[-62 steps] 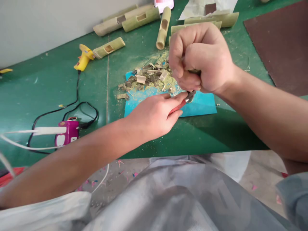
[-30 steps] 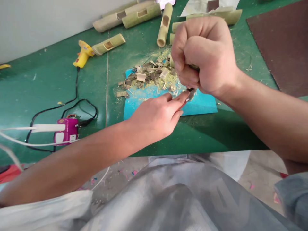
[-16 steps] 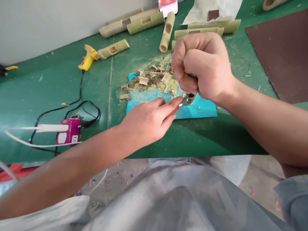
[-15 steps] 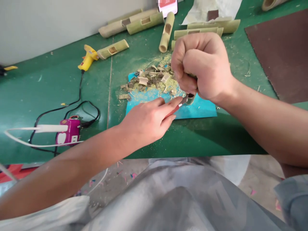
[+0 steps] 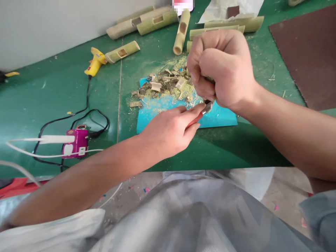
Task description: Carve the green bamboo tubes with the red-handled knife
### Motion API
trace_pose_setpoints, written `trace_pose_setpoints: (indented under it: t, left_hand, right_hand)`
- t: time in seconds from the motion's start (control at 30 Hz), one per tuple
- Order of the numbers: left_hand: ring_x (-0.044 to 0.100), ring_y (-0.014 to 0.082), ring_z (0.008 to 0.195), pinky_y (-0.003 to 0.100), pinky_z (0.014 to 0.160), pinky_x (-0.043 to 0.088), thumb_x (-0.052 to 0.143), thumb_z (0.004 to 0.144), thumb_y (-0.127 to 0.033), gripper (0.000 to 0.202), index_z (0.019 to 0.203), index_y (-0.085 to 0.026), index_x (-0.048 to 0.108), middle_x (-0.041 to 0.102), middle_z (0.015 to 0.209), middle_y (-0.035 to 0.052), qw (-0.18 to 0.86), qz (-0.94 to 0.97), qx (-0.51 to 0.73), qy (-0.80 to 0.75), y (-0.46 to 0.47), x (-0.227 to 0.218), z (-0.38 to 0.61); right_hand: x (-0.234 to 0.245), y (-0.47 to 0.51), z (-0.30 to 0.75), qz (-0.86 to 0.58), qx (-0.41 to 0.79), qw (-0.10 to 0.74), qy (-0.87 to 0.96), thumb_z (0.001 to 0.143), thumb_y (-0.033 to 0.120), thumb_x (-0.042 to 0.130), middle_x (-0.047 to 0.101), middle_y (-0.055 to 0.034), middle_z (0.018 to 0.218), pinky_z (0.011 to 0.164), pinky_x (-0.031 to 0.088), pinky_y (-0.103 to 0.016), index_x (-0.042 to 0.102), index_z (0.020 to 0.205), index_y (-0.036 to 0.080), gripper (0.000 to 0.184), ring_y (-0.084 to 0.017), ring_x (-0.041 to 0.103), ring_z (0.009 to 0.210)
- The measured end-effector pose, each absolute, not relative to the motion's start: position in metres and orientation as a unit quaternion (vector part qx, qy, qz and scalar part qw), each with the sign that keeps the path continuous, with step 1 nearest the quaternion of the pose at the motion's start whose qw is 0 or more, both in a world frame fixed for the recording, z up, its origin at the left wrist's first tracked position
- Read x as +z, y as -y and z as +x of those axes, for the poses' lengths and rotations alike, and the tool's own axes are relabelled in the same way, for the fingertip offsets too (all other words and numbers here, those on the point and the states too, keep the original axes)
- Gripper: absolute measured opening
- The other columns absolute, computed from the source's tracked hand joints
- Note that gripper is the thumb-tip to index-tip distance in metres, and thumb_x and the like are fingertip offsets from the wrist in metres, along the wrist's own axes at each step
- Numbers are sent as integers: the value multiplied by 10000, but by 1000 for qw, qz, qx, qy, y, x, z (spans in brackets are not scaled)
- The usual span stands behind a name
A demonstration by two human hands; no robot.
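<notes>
My left hand (image 5: 174, 129) is closed round a knife with a red handle (image 5: 196, 119), index finger stretched along it. Its short metal blade (image 5: 208, 107) lies against the lower end of a bamboo tube, just under my other hand. My right hand (image 5: 223, 68) makes a fist round that tube; most of the tube is hidden inside the fist, and only a dark opening (image 5: 208, 102) shows below. Under both hands lies a blue sheet (image 5: 220, 118), with a heap of bamboo chips and shavings (image 5: 168, 84) on its far left part.
Several cut bamboo tubes (image 5: 157, 21) line the back of the green table (image 5: 65, 94). A yellow glue gun (image 5: 95, 63) and a purple power adapter (image 5: 75, 143) with cords occupy the left. A brown board (image 5: 307, 56) lies at right, beyond a white sheet (image 5: 223, 10) at the back.
My left hand has shifted a little right with the knife, so its blade now covers more of the tube's end. My right fist stays almost in place.
</notes>
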State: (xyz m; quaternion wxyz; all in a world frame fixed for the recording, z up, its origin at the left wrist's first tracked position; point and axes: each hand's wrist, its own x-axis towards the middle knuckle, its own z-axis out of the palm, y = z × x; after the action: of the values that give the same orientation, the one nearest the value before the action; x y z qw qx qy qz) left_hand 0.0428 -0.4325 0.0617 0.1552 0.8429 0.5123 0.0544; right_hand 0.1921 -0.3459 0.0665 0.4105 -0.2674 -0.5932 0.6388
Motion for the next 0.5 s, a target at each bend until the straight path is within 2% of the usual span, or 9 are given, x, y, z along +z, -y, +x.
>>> trace_pose_setpoints:
  t: [0.1, 0.3, 0.5]
  left_hand:
    - [697, 189, 846, 314, 820, 557, 506, 984, -238, 467, 1449, -217, 546, 714, 923, 64, 155, 837, 58, -522, 434, 66, 42]
    - [629, 173, 683, 279, 667, 502, 517, 983, -268, 446, 1425, -241, 575, 636, 767, 26, 82, 841, 0, -535, 438, 78, 38]
    - [637, 165, 716, 267, 686, 510, 511, 992, -263, 441, 1431, -240, 555, 637, 809, 31, 85, 846, 7, -526, 438, 70, 38]
  right_hand:
    - [65, 348, 190, -247, 605, 483, 583, 646, 125, 457, 341, 78, 427, 375, 194, -215, 432, 497, 211, 174, -44, 273, 374]
    - [68, 351, 186, -262, 598, 482, 584, 627, 94, 465, 322, 62, 422, 391, 169, -259, 347, 469, 232, 240, -64, 263, 389]
    - [71, 359, 183, -289, 597, 515, 543, 665, 113, 459, 308, 42, 476, 414, 163, -287, 343, 466, 240, 263, -85, 243, 424]
